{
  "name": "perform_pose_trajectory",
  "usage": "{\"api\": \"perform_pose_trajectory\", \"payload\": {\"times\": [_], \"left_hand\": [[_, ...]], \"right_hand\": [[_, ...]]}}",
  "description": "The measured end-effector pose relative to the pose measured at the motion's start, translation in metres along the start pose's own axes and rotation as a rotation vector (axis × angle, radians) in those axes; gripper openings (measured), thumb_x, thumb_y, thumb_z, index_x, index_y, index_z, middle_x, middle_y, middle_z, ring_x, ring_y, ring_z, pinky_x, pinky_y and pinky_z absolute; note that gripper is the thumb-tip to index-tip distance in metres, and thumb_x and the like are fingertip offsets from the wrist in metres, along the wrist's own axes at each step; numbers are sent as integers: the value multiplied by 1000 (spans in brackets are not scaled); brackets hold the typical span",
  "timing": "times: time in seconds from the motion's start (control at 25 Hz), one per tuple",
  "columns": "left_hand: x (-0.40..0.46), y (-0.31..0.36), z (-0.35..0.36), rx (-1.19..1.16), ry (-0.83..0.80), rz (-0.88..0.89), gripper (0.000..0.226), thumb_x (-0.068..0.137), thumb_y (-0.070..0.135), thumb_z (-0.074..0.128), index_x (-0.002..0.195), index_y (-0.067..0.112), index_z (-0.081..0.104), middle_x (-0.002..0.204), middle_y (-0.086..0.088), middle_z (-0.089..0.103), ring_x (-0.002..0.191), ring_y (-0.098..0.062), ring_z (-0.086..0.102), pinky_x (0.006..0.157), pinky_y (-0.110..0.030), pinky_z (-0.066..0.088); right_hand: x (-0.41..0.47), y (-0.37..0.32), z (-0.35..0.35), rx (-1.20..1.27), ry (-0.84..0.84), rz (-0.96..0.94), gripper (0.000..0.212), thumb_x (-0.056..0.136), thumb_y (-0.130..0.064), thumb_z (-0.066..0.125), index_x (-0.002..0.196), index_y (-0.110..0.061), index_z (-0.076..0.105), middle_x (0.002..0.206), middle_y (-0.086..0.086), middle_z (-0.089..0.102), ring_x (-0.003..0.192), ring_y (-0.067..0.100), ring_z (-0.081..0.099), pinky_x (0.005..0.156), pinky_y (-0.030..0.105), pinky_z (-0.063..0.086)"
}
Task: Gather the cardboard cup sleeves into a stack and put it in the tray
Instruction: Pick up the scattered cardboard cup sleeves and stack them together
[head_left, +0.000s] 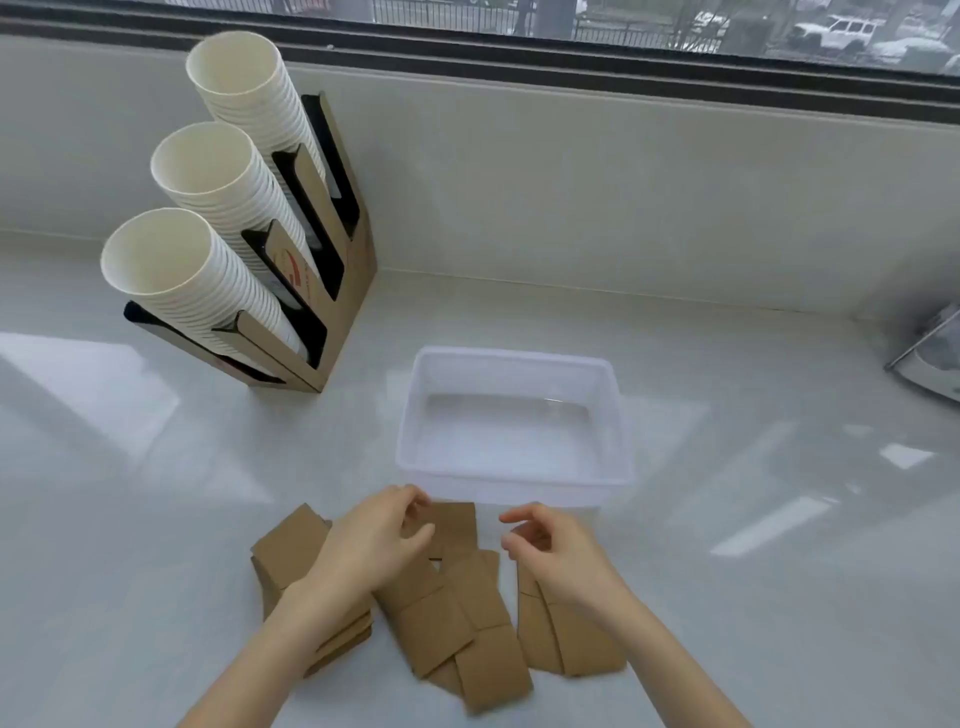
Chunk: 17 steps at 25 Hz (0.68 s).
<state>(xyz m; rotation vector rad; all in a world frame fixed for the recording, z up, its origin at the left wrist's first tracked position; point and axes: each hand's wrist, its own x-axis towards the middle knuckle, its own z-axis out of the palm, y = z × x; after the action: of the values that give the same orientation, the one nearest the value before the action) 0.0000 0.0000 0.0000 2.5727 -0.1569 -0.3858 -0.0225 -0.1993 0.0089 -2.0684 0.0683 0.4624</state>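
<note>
left hand (374, 540): hovers over the left part of the spread, fingers loosely curled and thumb apart; we see nothing held in it
right hand (561, 551): hovers over the right part, thumb and forefinger parted as if about to pinch, with nothing between them
cup sleeves (467, 623): flat brown cardboard, loose on the worktop (753, 519) just near of the tray; a small pile lies under the left wrist, a crossed overlapping group sits in the middle, a pair is on the right, and one lies closest to the tray
tray (519, 493): clear plastic, just beyond the sleeves, nothing in it
far left: a cup rack (348, 291) with three stacks of paper cups (208, 260), well apart from the work
step: we judge the gathering has barely begun, as no single stack exists yet
risk, slipping: the flat sleeves lie on a glossy surface, so sweeping them together could send some sliding out from under our fingers
risk, skew: the crossed ones lie at different angles and, unless we square them, the stack may fan out when lifted
risk, tray: it looks light, and a push from the near side could shove it away
</note>
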Motion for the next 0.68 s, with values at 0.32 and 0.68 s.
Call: {"api": "perform_pose_trajectory", "payload": {"times": [0.32,0.68], "left_hand": [[3,-20,16,290,-179,-109,50,82,41,56,124,17,43,128,-4,51,114,-20,50,93,-31,45],[9,-24,20,313,-161,-117,54,76,39,62,121,15,41,126,-4,51,114,-21,50,90,-32,42]], "right_hand": [[-1,2,47,-341,-154,43,38,79,-38,61,111,-19,55,92,-7,52,90,14,54,86,31,48],[-2,1,67,-558,-142,61,41,79,-38,62,108,-14,46,120,6,46,107,26,51,75,32,38]]}}
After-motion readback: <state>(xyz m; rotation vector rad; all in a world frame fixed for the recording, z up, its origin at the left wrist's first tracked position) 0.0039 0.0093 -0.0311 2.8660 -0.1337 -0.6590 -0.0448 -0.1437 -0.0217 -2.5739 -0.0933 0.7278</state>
